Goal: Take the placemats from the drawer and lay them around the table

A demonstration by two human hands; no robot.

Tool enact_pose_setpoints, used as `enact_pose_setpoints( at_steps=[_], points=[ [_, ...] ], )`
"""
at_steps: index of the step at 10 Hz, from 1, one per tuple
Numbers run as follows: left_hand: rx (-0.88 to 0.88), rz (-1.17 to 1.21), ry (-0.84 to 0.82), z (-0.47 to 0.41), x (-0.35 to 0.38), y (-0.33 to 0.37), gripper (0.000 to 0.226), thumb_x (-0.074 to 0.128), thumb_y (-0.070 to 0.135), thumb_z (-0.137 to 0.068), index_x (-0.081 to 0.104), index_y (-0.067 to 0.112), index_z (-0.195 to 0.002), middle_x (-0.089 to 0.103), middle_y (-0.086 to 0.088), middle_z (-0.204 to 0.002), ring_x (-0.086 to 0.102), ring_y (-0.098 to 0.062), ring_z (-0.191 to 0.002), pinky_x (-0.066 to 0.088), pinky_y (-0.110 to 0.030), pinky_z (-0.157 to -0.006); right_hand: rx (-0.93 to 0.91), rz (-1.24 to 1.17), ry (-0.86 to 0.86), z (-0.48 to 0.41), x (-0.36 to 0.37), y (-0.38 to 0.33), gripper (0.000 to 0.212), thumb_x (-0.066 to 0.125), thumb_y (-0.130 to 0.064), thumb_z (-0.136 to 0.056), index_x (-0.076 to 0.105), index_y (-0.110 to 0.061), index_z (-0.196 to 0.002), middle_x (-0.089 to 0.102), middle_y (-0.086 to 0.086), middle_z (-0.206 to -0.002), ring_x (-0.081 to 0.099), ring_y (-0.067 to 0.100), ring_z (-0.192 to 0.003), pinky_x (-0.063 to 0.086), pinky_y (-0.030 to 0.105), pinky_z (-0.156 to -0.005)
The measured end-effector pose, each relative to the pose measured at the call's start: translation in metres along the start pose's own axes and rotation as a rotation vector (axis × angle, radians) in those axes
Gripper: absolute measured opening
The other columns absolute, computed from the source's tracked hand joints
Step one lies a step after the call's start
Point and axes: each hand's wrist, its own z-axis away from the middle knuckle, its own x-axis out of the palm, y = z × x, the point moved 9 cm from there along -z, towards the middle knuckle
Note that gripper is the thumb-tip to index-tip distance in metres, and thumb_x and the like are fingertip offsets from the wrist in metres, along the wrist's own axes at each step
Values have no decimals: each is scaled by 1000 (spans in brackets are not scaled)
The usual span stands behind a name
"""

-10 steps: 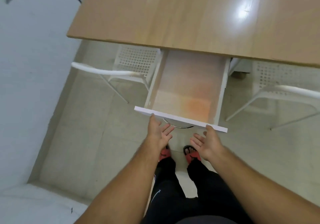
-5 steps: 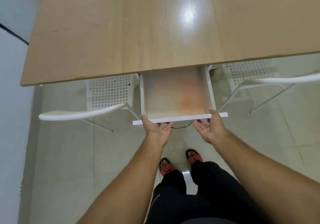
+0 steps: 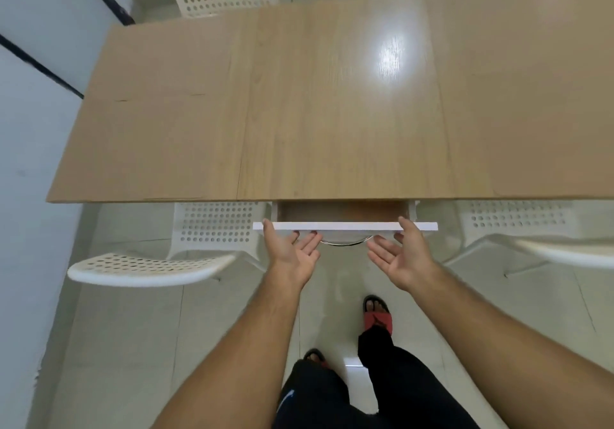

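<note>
My left hand (image 3: 292, 255) and right hand (image 3: 403, 257) both have a spread, empty grip, thumbs resting on the white front of the drawer (image 3: 345, 226), which shows only a sliver under the near edge of the surface (image 3: 299, 112). I see no placemats (the visible strip looks bare; the rest is hidden). If I push unevenly, the drawer could skew and jam, or nip my thumbs. A white chair (image 3: 146, 269) stands near each side; neither blocks me.
</note>
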Motion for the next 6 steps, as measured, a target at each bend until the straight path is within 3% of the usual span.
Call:
enact_pose_setpoints(
  at_steps=[2,4,6],
  points=[
    [15,19,-25,-23,33,17,93,30,76,-90,28,9,-155,46,-24,-148,47,-38,-136,14,-52,-120,-1,0,-47,-22,22,-24,55,56,-54,-93,45,-24,-138,61,15,-129,65,35,-113,52,47,-95],
    [-17,13,-16,-33,45,30,89,33,77,-89,29,15,-154,45,-19,-150,50,-38,-132,14,-54,-119,-10,-65,-19,-31,38,-37,63,54,-62,-91,45,-22,-138,63,15,-125,65,36,-112,48,50,-102],
    [-73,-177,-70,-35,34,21,85,25,76,-92,37,15,-150,58,-16,-139,57,-34,-125,9,-55,-119,-40,61,14,-25,44,-20,58,45,-62,-96,47,-23,-139,61,13,-130,64,35,-114,51,47,-94]
  ],
)
